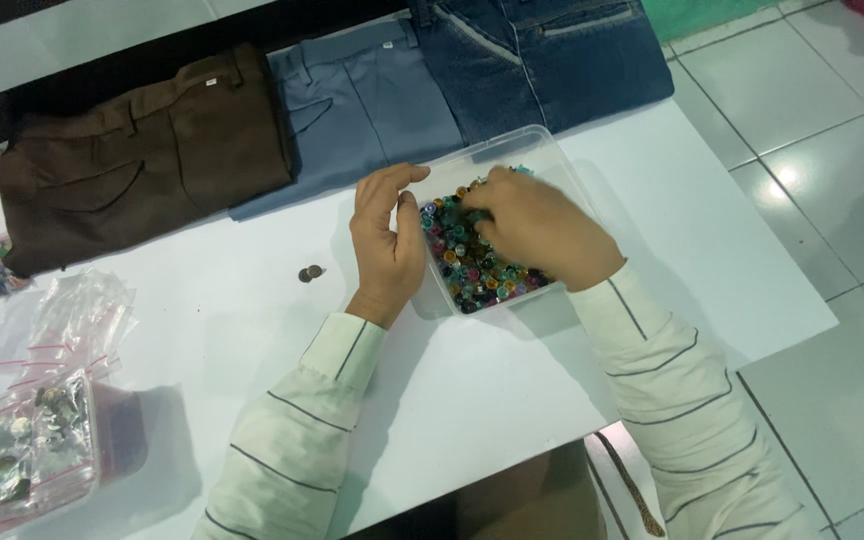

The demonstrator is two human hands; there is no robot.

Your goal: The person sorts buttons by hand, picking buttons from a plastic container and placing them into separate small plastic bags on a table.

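A clear plastic box [512,148] sits on the white table [252,330], filled with several small multicoloured buttons [472,272]. My left hand [385,240] rests against the box's left wall, fingers curled over its rim. Inside the box, my right hand [542,228] lies on the buttons with its fingertips bunched among them; whether it pinches one is hidden. Two small dark buttons [311,272] lie loose on the table just left of my left hand.
Three folded trousers lie along the far edge: brown [142,150], grey-blue [362,100], dark denim [542,60]. Small clear zip bags [67,320] and a clear container of metallic pieces [17,455] sit at the left. The table's right edge drops to a tiled floor [822,150].
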